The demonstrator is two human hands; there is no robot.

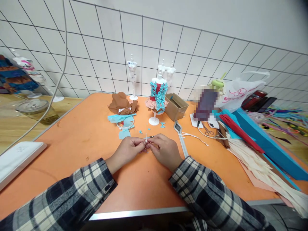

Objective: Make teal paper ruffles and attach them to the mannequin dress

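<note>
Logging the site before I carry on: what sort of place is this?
Probably a small craft or doll-dressmaking workspace: a miniature dress form wears a bow-trimmed outfit, with scissors and cream strips on the orange table.

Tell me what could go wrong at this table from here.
The small white piece, held where the fingertips of the left hand and right hand meet, might slip and be hard to find.
The tiny blue fabric scraps lie loose just beyond the hands; a knuckle could brush them away.
The bow-trimmed miniature dress form stands on a thin stem, so a careless reach might tip it.
</note>
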